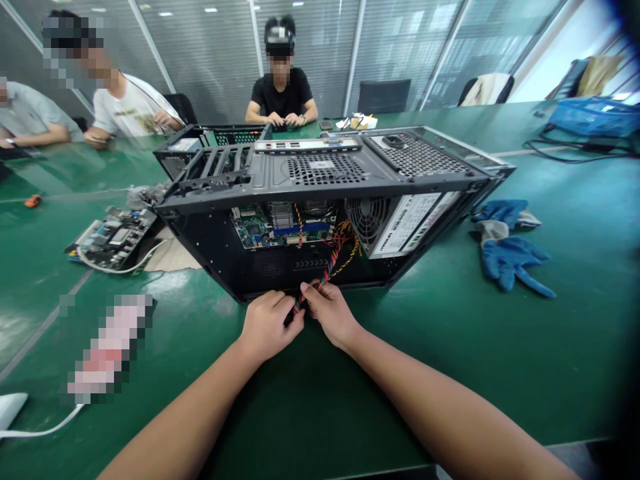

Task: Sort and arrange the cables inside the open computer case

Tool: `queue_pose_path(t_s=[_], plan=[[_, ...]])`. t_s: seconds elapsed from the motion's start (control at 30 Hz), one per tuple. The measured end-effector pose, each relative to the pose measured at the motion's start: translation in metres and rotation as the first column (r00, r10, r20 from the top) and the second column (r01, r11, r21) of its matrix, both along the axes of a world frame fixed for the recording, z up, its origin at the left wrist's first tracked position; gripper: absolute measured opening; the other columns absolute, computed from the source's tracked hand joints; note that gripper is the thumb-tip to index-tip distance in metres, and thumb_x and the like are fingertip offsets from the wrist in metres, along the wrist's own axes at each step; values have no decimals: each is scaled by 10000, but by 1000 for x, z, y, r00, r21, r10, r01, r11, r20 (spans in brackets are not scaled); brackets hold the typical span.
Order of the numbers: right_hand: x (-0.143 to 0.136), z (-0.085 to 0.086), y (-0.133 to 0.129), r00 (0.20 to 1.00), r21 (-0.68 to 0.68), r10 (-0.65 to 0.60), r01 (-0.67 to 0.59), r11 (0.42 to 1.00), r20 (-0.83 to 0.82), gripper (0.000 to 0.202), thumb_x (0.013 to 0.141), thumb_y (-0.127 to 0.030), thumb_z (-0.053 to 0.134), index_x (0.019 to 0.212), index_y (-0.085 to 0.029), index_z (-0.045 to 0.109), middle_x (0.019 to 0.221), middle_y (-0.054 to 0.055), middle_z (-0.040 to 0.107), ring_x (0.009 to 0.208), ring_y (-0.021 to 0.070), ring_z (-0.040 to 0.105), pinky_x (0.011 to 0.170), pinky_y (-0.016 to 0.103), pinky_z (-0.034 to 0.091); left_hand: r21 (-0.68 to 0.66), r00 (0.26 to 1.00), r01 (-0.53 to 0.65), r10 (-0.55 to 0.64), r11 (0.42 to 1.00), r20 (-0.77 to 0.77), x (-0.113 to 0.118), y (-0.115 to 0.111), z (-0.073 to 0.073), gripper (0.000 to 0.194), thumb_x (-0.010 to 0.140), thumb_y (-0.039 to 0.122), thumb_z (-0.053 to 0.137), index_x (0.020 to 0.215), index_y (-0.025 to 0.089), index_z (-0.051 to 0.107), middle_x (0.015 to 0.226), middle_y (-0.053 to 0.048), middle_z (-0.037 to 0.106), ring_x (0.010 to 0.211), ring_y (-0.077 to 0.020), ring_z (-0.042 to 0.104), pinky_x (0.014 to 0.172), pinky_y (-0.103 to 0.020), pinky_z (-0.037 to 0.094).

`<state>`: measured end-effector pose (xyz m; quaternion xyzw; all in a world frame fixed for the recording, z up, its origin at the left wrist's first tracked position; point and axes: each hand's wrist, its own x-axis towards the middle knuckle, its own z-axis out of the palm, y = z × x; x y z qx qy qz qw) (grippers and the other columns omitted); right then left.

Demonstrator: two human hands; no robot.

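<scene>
Forearms (pixel 195 407) come in bare over the near edge of the green desk (pixel 500 373) — left hand (pixel 270 323) and right hand (pixel 334 313) nearly touching. Fingers of both closed, pinching a twisted cable bundle (pixel 330 263) at the lower lip of a computer case (pixel 270 177); a small dark piece shows in the left grip, too hidden to name. Bundle: red, blue-green and black strands, yellow-black ones alongside, running up inside toward the power supply (pixel 405 227). Case: black metal, middle of desk, open side facing the hands, port-and-vent panel up. Circuit board (pixel 255 230) visible inside.

Around it: loose motherboard (pixel 117 237) left, near a cardboard sheet (pixel 173 257); second case (pixel 185 150) behind; blue gloves (pixel 510 260) just off its right side; blue basket (pixel 595 117) near the far right corner. Three people sit along the far side. Blurred-out flat item (pixel 107 350) toward the left edge, white cord (pixel 55 427) below it. Case rim fences the hands in front — green surface shows between right forearm and gloves.
</scene>
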<state>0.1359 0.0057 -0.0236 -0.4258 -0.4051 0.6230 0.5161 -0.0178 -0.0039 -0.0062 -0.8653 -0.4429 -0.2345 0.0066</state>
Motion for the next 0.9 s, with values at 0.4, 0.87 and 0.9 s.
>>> queue_pose_path(t_s=[0.4,0.87,0.9], plan=[[2,8,0,984,-19,103,-107,994,-148,341,750,-491,704,806,-173,597,519,-88,335,477,73,258,471,238,183,-358,902,232,-62,905,427,-4,-1,8,355,948,287,431,617,174,495,595,-1,524,572,-119,487,609,-251,357],[1,12,1,955,-67,89,-112,991,-283,338,716,-488,745,733,-194,578,484,-88,363,466,77,257,492,247,223,-362,919,130,25,923,393,-2,3,10,280,896,302,488,654,172,545,610,-2,535,579,-126,495,597,-248,374],[0,12,1,960,-63,71,-91,994,-271,344,713,-491,748,731,-192,578,488,-87,368,469,75,259,491,247,219,-330,927,88,44,940,374,-1,2,10,235,880,294,503,689,173,565,634,-6,538,593,-130,494,598,-249,374]])
